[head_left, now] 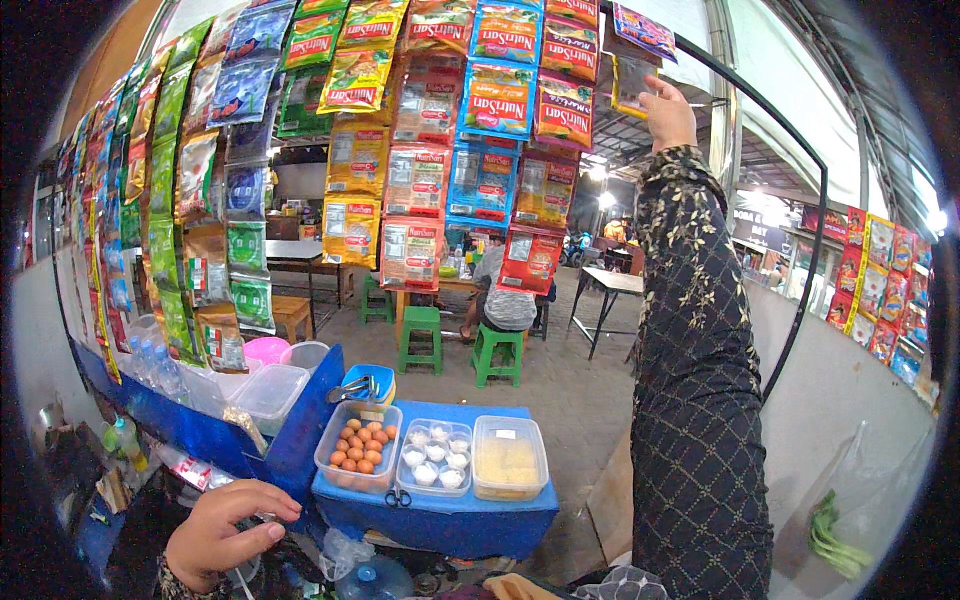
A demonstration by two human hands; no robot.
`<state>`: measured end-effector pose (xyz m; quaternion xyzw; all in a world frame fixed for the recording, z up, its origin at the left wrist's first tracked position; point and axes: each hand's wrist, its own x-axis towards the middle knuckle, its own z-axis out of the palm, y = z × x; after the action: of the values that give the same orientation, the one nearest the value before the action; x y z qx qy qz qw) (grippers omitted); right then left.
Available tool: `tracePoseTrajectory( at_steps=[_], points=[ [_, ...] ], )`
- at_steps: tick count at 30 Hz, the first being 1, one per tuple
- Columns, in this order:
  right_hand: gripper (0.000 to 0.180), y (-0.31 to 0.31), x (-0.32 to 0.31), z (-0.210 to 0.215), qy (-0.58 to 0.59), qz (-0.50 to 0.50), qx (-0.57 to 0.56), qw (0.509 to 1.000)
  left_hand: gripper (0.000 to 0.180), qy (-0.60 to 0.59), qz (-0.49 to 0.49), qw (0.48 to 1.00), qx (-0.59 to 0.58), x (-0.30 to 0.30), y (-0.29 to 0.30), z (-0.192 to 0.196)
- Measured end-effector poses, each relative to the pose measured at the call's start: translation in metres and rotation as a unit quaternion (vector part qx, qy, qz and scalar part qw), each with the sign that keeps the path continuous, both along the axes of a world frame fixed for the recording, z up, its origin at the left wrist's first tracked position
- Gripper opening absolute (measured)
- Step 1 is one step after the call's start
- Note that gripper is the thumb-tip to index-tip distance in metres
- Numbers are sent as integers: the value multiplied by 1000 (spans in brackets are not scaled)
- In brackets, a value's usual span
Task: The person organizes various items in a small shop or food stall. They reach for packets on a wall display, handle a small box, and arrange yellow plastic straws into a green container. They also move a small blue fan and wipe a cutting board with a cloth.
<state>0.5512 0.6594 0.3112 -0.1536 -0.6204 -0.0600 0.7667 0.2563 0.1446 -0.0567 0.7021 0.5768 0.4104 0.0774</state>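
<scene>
My right hand point(668, 115) is raised high at the end of a dark patterned sleeve. Its bent fingers meet the edge of a hanging sachet point(630, 84) at the right end of the row; part of the grip is hidden. Above that sachet a purple one point(644, 30) sticks out at an angle. Beside them, strips of colourful drink sachets point(565, 108) hang from the frame. Low on the left, my left hand point(225, 530) hovers palm down with loosely stretched fingers and holds nothing I can see.
On a blue table stand a tub of brown eggs point(360, 446), a tub of white rounded items point(436, 456), a tub with a pale yellow content point(508, 460) and scissors point(399, 497). A black bar point(822, 200) curves right of my arm. A person point(505, 290) sits beyond, near green stools point(420, 338).
</scene>
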Motion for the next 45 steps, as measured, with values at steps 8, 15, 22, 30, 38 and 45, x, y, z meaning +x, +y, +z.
tracePoseTrajectory(
  at_steps=[8, 15, 22, 30, 38, 45],
  points=[
    [34, -85, -88, -46, -42, -1, 215, 976, 15, 110, -52, 992, 37, 21, 50, 61],
    [48, -72, -97, -35, -133, 287, 44, 948, 15, 133, -125, 983, 14, 50, 66, 85],
    [45, -84, -88, -27, -49, 332, -19, 942, 18, 149, -130, 980, 4, 41, 52, 74],
    [45, -78, -93, -31, -55, 345, -28, 937, 17, 129, -94, 987, -21, 41, 32, 69],
    [31, -116, -108, -51, 73, -236, 318, 915, 17, 127, -85, 988, -27, 34, 19, 60],
    [47, -107, -154, -52, -92, 151, 145, 974, 17, 121, -113, 986, -14, 33, 13, 56]
  ],
)
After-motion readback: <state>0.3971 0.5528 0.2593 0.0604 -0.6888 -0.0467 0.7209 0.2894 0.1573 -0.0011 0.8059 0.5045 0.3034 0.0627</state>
